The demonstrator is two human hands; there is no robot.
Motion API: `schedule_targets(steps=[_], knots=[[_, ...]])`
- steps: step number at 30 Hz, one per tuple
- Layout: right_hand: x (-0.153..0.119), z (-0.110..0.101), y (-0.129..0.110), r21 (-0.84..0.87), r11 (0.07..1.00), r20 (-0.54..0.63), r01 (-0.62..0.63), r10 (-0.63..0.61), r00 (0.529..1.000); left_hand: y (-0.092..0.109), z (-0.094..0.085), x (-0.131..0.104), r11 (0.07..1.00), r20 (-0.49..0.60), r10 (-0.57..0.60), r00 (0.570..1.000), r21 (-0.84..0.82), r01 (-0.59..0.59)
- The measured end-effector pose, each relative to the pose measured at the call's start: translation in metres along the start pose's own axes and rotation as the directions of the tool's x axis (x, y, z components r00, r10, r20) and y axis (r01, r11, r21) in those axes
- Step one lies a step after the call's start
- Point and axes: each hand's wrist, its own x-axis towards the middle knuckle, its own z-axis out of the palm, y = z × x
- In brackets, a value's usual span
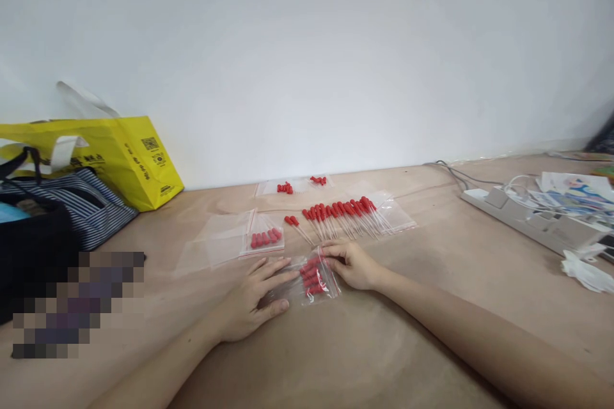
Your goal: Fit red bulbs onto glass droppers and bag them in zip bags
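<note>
A clear zip bag point(311, 281) with several red-tipped sticks inside lies on the table between my hands. My left hand point(256, 297) rests on its left part, fingers spread. My right hand point(348, 262) has its thumb and fingers closed on the bag's upper right edge. Beyond it, a loose row of red-tipped sticks point(338, 212) lies partly over clear plastic bags. Another filled bag point(263, 244) sits to the left, beside flat clear bags point(211, 239). Two more bags holding red-tipped pieces point(284, 188) lie near the wall.
Yellow bag point(144, 163), striped pouch point(96, 204) and black bag point(43, 249) stand at left, above a pixelated object point(77, 307). At right are a white power strip point(527, 220) with cables, printed papers point(575, 188) and crumpled white tissue point(588, 271).
</note>
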Motion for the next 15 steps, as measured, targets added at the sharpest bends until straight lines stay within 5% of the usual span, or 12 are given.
schedule_targets(steps=[5, 10, 12, 15], knots=[[0.004, 0.006, 0.005, 0.253, 0.952, 0.011, -0.173, 0.176, 0.984, 0.002, -0.001, 0.0, 0.999, -0.056, 0.0, 0.998, -0.034, -0.002], [0.008, 0.015, 0.013, 0.331, 0.867, -0.144, -0.372, 0.437, 0.888, -0.001, 0.001, -0.002, 0.998, -0.118, -0.031, 0.993, -0.064, 0.024], [0.009, 0.018, 0.014, 0.291, 0.874, -0.221, -0.39, 0.458, 0.861, -0.003, 0.004, -0.002, 0.997, -0.118, -0.043, 0.992, -0.064, 0.035], [0.009, 0.019, 0.014, 0.258, 0.901, -0.183, -0.348, 0.399, 0.898, -0.006, 0.007, -0.003, 0.996, -0.123, -0.067, 0.99, -0.072, 0.058]])
